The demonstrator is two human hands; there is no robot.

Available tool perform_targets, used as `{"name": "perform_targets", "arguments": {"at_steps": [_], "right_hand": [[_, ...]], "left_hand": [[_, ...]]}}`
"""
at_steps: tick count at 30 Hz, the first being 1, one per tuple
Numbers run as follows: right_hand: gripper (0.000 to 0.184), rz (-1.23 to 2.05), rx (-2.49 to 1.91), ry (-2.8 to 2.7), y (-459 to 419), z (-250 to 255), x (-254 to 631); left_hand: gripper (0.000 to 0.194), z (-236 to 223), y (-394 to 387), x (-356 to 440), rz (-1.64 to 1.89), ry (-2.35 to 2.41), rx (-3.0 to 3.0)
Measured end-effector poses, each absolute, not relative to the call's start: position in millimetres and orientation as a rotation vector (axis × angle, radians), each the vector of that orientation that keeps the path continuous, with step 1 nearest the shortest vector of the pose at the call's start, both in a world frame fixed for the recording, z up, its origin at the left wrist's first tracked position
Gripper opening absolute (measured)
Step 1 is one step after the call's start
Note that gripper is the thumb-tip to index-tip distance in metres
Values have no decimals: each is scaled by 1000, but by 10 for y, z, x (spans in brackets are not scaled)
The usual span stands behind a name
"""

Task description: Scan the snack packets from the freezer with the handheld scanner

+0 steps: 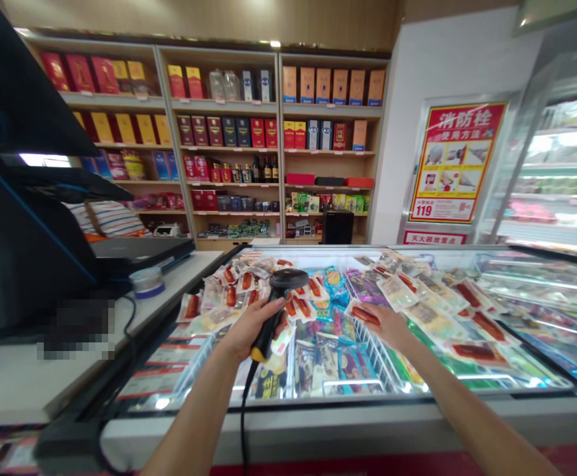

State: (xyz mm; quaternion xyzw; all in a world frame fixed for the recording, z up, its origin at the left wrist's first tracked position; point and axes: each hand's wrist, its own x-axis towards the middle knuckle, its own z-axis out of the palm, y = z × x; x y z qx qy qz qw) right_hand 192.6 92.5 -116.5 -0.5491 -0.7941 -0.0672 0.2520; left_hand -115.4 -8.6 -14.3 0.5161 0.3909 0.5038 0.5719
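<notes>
My left hand (249, 325) is wrapped round the handle of a black barcode scanner (288, 279) with yellow trim, its cable hanging down over the freezer's front edge. Over the middle of the freezer's glass top, my right hand (386, 325) grips a packaged sausage (364, 313) in clear plastic by its right end. Similar sausage packs (231, 294) lie heaped on the glass to the left, partly behind the scanner. More flat packs (481, 324) with reddish pieces are spread on the glass to the right.
Under the glass, wire baskets hold colourful frozen food bags (325, 360). At the left stands a counter (70, 377) with a black checkout terminal (20, 198) and a roll of tape (147, 283). Shelves (219, 106) of boxed bottles line the back wall, beside a red fire-hydrant poster (459, 162).
</notes>
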Motion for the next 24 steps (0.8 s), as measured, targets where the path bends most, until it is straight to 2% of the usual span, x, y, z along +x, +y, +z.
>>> {"name": "perform_targets", "arguments": {"at_steps": [4,9,24], "right_hand": [[35,-172,-1518,-2054,990,-1105,1625],[44,-249,-1502,-1657,1078,-960,1299],[50,-418,-1446,-1575,1062,-983,1104]], "left_hand": [[25,-104,-137,-1078,1192,903,1201],[26,-132,-135,-1039,1156,885,1203],[29,-339,-29,-1067,1075,838,1208]]}}
